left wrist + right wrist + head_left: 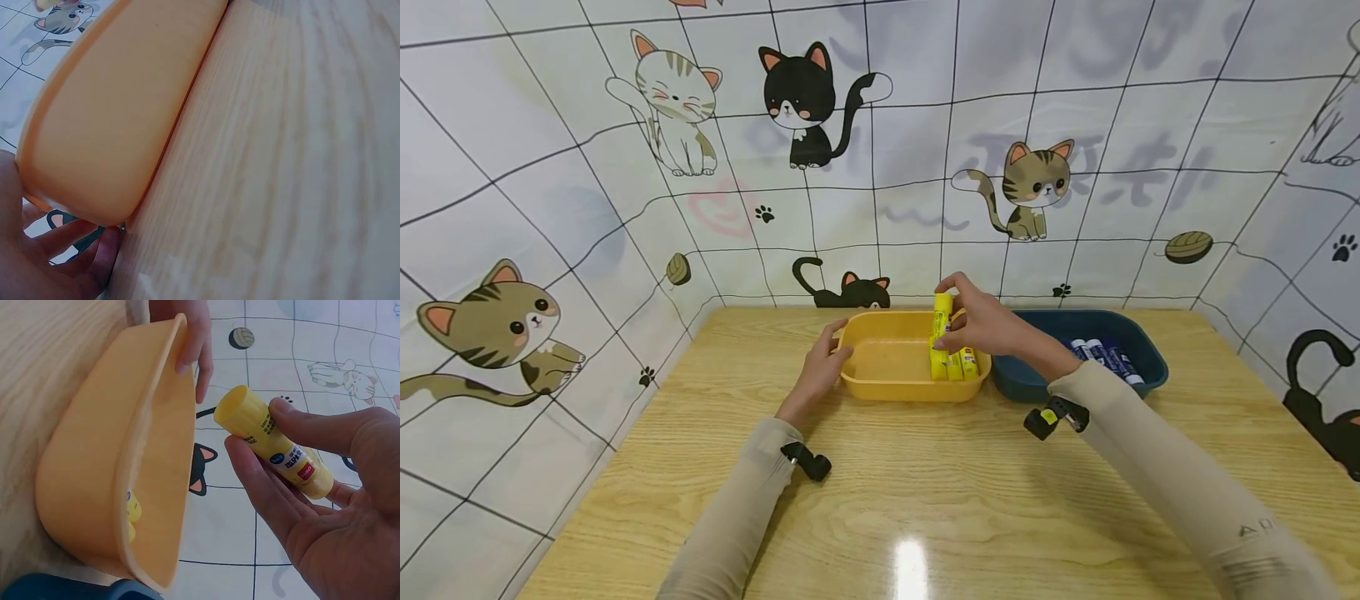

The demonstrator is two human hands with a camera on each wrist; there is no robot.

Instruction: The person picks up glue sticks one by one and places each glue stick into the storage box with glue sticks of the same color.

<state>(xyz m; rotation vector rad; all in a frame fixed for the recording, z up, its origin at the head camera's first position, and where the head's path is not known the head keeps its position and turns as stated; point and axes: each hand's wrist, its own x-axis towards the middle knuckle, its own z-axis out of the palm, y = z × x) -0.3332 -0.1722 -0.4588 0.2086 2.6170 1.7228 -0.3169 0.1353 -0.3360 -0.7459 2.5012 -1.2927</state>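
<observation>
My right hand (985,321) pinches a yellow glue stick (272,442) between thumb and fingers, above the right part of a yellow plastic bin (887,390). In the right wrist view the stick is tilted, its printed label showing. Several more yellow glue sticks (955,367) lie in the bin's right end. At the bin's left end my left hand (822,367) grips the rim, the thumb over the edge. From the left wrist view, the fingers of that hand (56,256) bend around the bin's outer end.
Right beside the yellow bin stands a dark blue bin (1150,354) holding several blue-and-white sticks (1105,357), partly hidden by my right forearm. Both bins sit on a wooden table (880,467) near its back edge, against a cat-patterned wall covering (917,217).
</observation>
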